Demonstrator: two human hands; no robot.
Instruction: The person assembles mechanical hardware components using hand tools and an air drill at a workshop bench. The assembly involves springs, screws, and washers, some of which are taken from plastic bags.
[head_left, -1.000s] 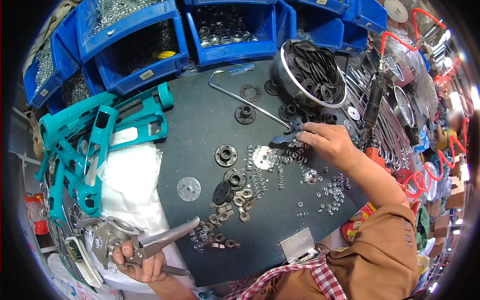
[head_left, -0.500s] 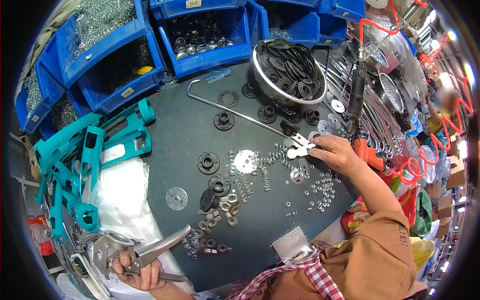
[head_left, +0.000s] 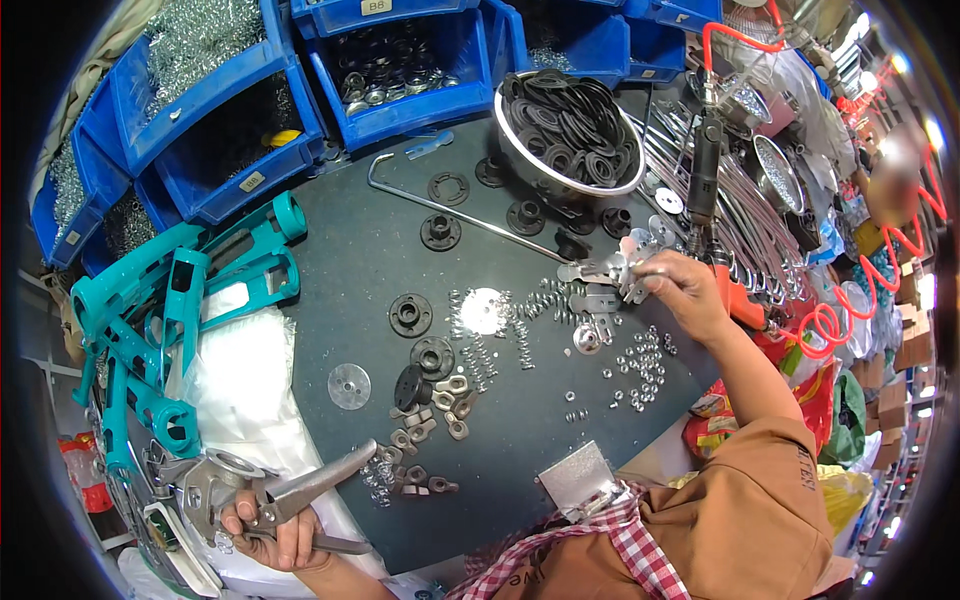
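At the lower left, my left hand (head_left: 282,535) is wrapped round a silver caulking-gun handle (head_left: 322,484) with a long lever. My right hand (head_left: 688,290) pinches several small flat metal plates (head_left: 628,268) over the right part of the table. Beside them ends a long bent metal rod (head_left: 462,214), lying across the dark table top. Just below lie loose springs (head_left: 550,300) and more metal plates. Small shiny nuts (head_left: 640,370) are scattered near my right forearm. Grey metal lugs (head_left: 455,400) and black flanged discs (head_left: 409,315) lie mid-table.
Blue bins (head_left: 400,115) of small parts line the back. A metal bowl (head_left: 640,182) heaped with black rings stands in front of them. Teal frames (head_left: 185,310) pile up on the left. A power screwdriver (head_left: 706,170) with a red coiled hose and a bundle of rods (head_left: 665,150) are at the right.
My right hand has gone from one or two plates by the rod's end to a fanned bunch of plates, slightly higher and to the right. My left hand keeps its hold on the handle.
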